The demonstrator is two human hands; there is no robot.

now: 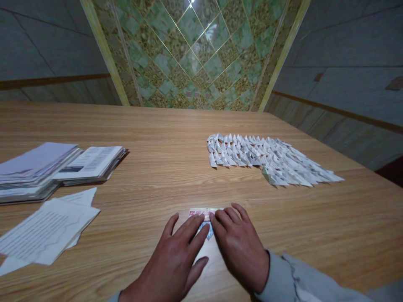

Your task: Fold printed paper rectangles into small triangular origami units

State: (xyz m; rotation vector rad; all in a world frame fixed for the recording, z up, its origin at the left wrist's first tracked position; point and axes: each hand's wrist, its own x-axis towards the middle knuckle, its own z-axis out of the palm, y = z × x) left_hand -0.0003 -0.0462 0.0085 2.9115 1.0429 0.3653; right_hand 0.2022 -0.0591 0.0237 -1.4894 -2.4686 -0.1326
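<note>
A small folded piece of paper (pixel 206 211) with red print along its upper strip and a blue patterned point below lies flat on the wooden table. My left hand (pixel 176 251) rests over its left part, fingers stretched out and thumb apart. From the right, my right hand (pixel 237 239) lies across the other end with its fingertips pressed on the paper and the outer fingers spread. Both hands cover much of the paper, so its full shape is hidden.
Rows of small folded white paper pieces (pixel 252 153) stand at the back right. On the left are stacks of printed paper (pixel 90 163) and lilac sheets (pixel 40 157). Loose lined sheets (pixel 50 230) lie nearer. A tiled wall (pixel 195 54) rises beyond the table (pixel 151 130).
</note>
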